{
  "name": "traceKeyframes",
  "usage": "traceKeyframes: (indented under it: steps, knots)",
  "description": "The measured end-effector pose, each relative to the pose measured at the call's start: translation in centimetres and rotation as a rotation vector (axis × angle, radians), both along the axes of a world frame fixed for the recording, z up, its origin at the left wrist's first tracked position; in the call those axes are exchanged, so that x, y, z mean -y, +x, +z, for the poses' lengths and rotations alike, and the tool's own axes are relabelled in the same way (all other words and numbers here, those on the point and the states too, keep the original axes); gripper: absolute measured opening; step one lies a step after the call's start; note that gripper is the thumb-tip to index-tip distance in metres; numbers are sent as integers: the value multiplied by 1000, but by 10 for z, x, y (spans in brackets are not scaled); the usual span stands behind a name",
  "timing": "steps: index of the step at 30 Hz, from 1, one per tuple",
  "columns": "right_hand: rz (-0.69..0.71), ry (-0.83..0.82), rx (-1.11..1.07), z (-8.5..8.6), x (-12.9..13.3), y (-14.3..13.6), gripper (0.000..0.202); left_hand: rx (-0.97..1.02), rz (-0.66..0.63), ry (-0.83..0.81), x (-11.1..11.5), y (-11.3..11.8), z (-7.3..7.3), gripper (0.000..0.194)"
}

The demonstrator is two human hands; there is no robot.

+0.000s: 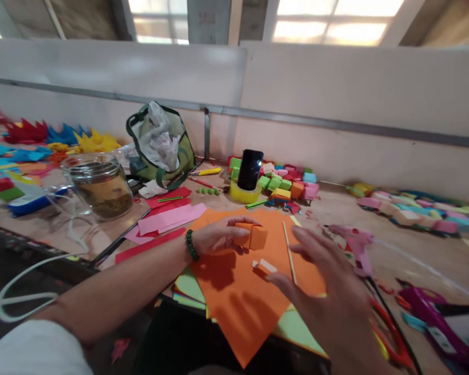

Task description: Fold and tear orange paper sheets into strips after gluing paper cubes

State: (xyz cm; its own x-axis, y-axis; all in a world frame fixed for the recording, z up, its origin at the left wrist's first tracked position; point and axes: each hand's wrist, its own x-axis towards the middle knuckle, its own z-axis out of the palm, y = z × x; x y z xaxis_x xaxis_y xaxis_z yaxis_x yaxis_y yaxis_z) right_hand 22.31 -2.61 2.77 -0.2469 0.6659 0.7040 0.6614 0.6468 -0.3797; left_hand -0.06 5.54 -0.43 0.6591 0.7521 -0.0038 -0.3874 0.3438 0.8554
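Left hand (pixel 218 237) pinches a box (pixel 259 238) near the front edge of our worktop (pixel 330 202). We find the right hand (pixel 332 276) spread, empty.

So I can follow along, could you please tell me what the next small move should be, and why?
Perhaps bring the right hand to the free side of the folded orange piece: only the left hand holds it, and the right looks open and empty.
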Motion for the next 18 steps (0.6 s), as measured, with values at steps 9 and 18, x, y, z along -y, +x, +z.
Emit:
traceKeyframes:
  steps: [9, 18]
  knots:
    - [129, -127, 18, -17, -24, -15, 36, -18, -111, 13, 5, 5, -5, 40]
    - [157, -129, 61, -19, -29, -12, 34, -38, -153, 8, 6, 4, -2, 35]
